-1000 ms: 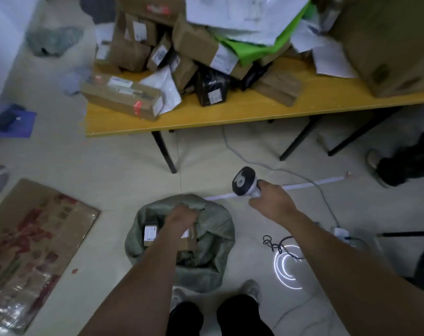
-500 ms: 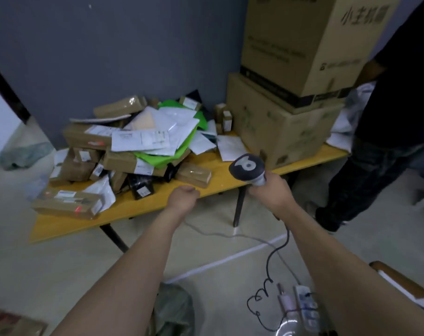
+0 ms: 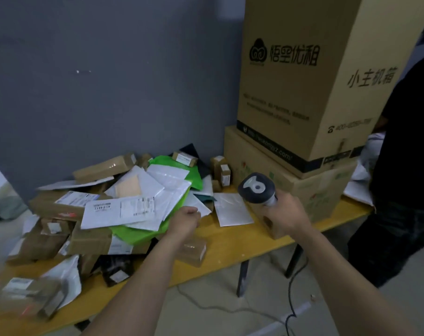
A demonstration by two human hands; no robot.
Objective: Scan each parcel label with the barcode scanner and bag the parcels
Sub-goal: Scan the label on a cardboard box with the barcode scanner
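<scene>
Desk [image 3: 230,248] space carries everything here, its yellow top running from the left edge to a bystander [image 3: 404,166] in dark clothes on the right. Two big cartons [image 3: 303,81] stand stacked at the right end, against the grey wall. Left of them the parcels [image 3: 89,241] lie in a loose heap: brown boxes underneath and at the edges, flat mailers spread on top. The bag is not in view.

A green mailer [image 3: 131,232] sticks out from under several white ones, and the uppermost white mailer [image 3: 120,210] shows its printed label face up. These soft mailers look light, floppy and slick, and would probably slide off one another if tugged. Pinching one by a free corner or edge, clear of the label, seems best, so that the barcode stays flat for scanning. A small taped box [image 3: 194,252] sits near the front edge, partly behind the left forearm. It looks stiff and could be gripped across its sides.

The right hand [image 3: 284,214] is wrapped around the handle of the barcode scanner [image 3: 257,187], whose head is tilted toward the heap. Its cable [image 3: 295,287] drops to the floor. The left hand [image 3: 185,220] hovers at the near edge of the mailers with its fingers loosely curled and nothing visible in them. Whether it touches the green mailer I cannot tell.
</scene>
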